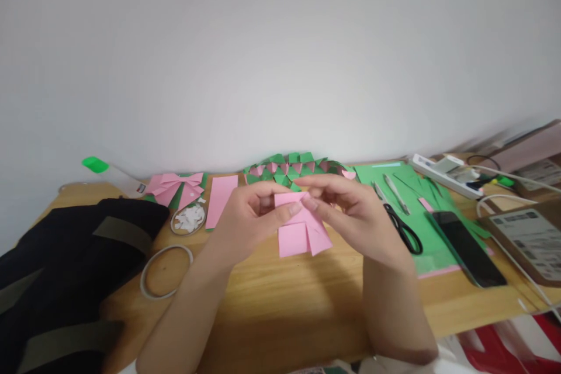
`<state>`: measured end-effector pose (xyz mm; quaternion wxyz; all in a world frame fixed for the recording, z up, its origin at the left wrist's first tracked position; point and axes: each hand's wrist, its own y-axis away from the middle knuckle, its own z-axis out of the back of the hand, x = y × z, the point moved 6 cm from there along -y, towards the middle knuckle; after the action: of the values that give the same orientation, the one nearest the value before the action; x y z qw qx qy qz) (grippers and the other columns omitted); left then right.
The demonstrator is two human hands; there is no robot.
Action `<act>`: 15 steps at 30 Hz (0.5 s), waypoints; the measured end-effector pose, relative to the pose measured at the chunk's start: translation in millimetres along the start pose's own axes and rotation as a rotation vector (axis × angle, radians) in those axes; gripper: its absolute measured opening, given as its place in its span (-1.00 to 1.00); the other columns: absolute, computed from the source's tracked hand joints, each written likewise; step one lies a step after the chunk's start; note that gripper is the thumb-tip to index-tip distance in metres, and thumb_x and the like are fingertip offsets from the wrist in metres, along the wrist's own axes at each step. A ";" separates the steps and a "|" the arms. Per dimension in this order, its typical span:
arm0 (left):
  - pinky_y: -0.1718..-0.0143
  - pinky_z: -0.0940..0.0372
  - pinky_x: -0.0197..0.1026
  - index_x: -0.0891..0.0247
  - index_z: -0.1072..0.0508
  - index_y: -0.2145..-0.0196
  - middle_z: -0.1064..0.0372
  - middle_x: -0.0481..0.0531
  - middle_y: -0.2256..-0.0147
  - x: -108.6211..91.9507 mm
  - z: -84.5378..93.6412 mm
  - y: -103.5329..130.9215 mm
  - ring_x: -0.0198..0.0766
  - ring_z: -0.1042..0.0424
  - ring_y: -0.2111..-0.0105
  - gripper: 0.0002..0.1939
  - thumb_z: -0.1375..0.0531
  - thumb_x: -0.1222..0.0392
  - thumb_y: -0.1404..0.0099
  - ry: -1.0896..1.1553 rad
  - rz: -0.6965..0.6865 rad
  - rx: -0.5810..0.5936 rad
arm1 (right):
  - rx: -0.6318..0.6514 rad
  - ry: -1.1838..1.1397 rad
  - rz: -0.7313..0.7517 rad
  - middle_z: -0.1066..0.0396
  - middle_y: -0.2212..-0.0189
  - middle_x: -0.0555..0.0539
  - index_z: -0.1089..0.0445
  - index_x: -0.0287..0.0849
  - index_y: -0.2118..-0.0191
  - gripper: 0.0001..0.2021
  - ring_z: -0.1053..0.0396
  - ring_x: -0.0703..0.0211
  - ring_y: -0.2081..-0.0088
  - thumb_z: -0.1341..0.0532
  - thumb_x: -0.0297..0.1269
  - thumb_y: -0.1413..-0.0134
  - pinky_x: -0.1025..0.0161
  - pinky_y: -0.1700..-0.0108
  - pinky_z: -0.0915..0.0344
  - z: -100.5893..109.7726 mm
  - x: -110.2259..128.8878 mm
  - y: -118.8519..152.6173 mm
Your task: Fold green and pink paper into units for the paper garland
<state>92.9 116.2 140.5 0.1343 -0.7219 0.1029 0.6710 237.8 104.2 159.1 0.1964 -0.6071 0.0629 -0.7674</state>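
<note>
The wooden table is running beneath the grip on my near side, and a white ring is lying on it to the left, closer to me than the held work. Between both hands I'm holding a pink folded paper, apparently raised over the table. My left hand is pinching its upper left, thumb flat on the face; my right hand is pinching the upper right corner with the thumb close beside. Both grips are narrow, with only paper between the digits. Below the thumbs, two flaps are hanging, the right one slanting outward.

I'm judging it nearly weightless, crisp along its creases yet easily bent, not very slippery, and quick to dent or tear. I'm favouring the layered top band as the hold, pressing lightly, and sparing the loose flaps, which are offering little stiffness.

Right of the grip, black-handled scissors are resting on green paper. Left of it and farther out, a pink strip and a pink bow are lying. Straight beyond, a green-and-pink folded piece is sitting near the wall.
</note>
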 end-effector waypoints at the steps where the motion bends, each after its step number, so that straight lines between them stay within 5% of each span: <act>1: 0.53 -0.32 -0.42 0.28 -0.57 0.41 -0.50 -0.07 0.51 0.8 -0.1 0.1 -0.38 -0.46 0.51 -0.95 -0.32 0.25 -0.13 -0.018 0.013 -0.002 | -0.015 0.028 0.022 -0.46 0.44 0.02 -0.47 -0.15 0.07 -0.78 -0.35 0.34 0.45 -0.24 -0.37 -0.16 0.36 0.46 -0.29 -0.3 1.7 0.3; 7: 0.55 -0.32 -0.38 0.27 -0.46 0.39 -0.45 -0.12 0.58 5.9 13.9 -3.3 -0.40 -0.39 0.59 -0.84 -0.36 0.23 -0.07 0.085 0.012 -0.212 | -0.278 0.342 0.383 -0.40 0.22 -0.08 -0.47 -0.08 0.16 -0.73 -0.39 0.17 0.16 -0.16 -0.56 -0.13 0.18 0.20 -0.37 11.0 29.9 8.8; 11: 0.60 -0.22 -0.46 0.25 -0.34 0.37 -0.43 -0.17 0.60 6.3 21.9 -3.2 -0.46 -0.35 0.63 -0.69 -0.40 0.27 0.02 0.244 0.012 -0.331 | -0.202 0.578 0.469 -0.30 0.13 -0.12 -0.45 -0.03 0.14 -0.59 -0.36 0.13 0.16 -0.08 -0.67 -0.05 0.14 0.24 -0.38 4.1 35.1 11.2; 15: 0.66 -0.12 -0.47 0.20 -0.31 0.28 -0.32 -0.25 0.65 4.4 20.6 -1.0 -0.49 -0.26 0.68 -0.62 -0.40 0.25 0.02 0.302 0.031 -0.327 | -0.148 0.765 0.509 -0.29 0.04 -0.18 -0.44 -0.09 0.09 -0.62 -0.33 0.06 0.09 -0.11 -0.65 -0.06 0.09 0.20 -0.39 -4.0 32.0 10.2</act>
<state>74.2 124.1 134.9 -0.0117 -0.8247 0.0228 0.5650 230.3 82.2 183.6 0.2973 -0.2582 0.3325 -0.8570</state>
